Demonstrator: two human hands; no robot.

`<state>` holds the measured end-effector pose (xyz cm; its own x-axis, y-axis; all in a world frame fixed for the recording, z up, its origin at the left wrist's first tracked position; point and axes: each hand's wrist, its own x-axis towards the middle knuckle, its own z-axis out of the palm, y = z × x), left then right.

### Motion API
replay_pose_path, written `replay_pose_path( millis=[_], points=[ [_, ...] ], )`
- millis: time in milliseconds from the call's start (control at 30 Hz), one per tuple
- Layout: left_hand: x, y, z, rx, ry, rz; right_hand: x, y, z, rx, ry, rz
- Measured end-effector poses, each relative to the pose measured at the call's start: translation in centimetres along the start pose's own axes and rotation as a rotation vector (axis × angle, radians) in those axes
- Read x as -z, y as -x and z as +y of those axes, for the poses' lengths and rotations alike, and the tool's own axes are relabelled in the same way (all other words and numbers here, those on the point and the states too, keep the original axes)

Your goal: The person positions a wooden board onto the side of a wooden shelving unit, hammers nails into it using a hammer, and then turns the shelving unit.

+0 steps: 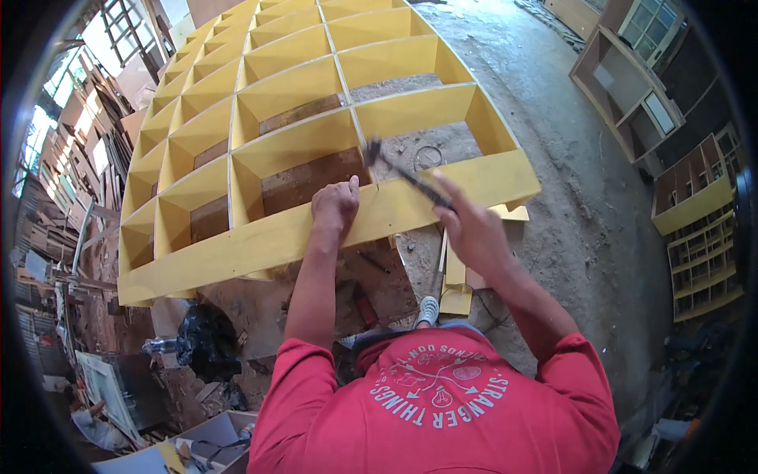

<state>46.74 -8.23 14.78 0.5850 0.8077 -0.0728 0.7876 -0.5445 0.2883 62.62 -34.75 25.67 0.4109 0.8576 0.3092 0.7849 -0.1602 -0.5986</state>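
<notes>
A large yellow wooden grid of open compartments (316,118) lies flat in front of me over a dusty floor. My left hand (335,205) is closed with fingers pinched on the grid's near edge board (260,245), seemingly holding something small there; it is too small to make out. My right hand (466,225) grips the handle of a dark hammer (399,170), whose head hovers just above and right of my left hand. I wear a red shirt.
Yellow offcut boards (456,276) lie on the floor under the grid's near right corner. Wooden shelf units (632,79) and yellow racks (699,237) stand at the right. Black bags and clutter (205,340) sit at the lower left. My white shoe (427,310) shows below.
</notes>
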Motion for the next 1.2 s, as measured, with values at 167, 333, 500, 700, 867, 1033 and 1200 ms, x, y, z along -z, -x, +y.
replay_pose_path(
  millis=[167,333,500,700,867,1033,1200],
  points=[
    [1.2,0.4,0.7,0.010,0.011,-0.021,1.7,-0.2,-2.8,0.024,-0.273,0.320],
    [0.3,-0.4,0.8,-0.015,0.027,0.025,-3.3,1.1,4.1,-0.026,0.184,-0.074],
    [0.7,0.4,0.2,0.031,-0.011,-0.008,2.3,-0.7,-2.7,0.083,-0.116,0.154],
    [0.2,-0.5,0.8,-0.019,0.002,0.042,-4.6,2.3,4.9,-0.014,-0.155,0.107],
    [-0.3,-1.1,0.0,-0.009,-0.002,0.052,-1.4,1.2,1.3,0.001,0.159,-0.214],
    [-0.1,-0.4,0.0,-0.007,0.012,0.055,2.1,0.2,-3.1,-0.024,-0.483,0.341],
    [0.5,-0.7,0.7,-0.008,0.014,0.019,-5.3,2.6,5.3,-0.005,0.257,-0.074]
  ],
)
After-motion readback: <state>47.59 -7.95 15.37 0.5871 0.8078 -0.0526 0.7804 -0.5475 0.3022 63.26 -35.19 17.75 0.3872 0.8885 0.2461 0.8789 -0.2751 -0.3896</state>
